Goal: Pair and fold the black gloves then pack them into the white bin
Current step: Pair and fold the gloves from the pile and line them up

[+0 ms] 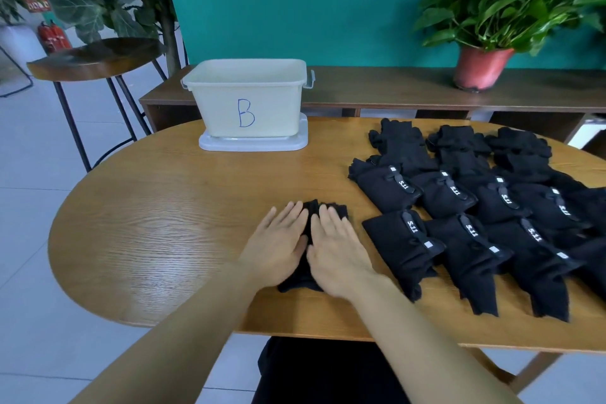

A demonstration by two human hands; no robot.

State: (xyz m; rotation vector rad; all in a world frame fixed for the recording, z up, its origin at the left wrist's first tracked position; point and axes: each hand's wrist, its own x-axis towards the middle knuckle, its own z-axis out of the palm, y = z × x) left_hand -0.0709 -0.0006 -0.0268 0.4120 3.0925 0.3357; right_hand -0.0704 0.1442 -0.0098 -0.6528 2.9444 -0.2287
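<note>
A black glove bundle (313,210) lies near the table's front middle, mostly covered by my two hands. My left hand (278,244) rests flat on its left side with straight fingers. My right hand (337,249) lies flat on its right side, fingers straight too. Several more black gloves (485,207) with "5.11" wrist tags lie in rows on the right half of the table. The white bin (249,98), marked with a blue "B", stands on its lid at the table's far edge, left of the gloves.
The wooden oval table (147,223) carries everything. A low wooden shelf (393,88) runs behind it, with a potted plant (482,65) on the right. A stool (95,59) stands at the back left.
</note>
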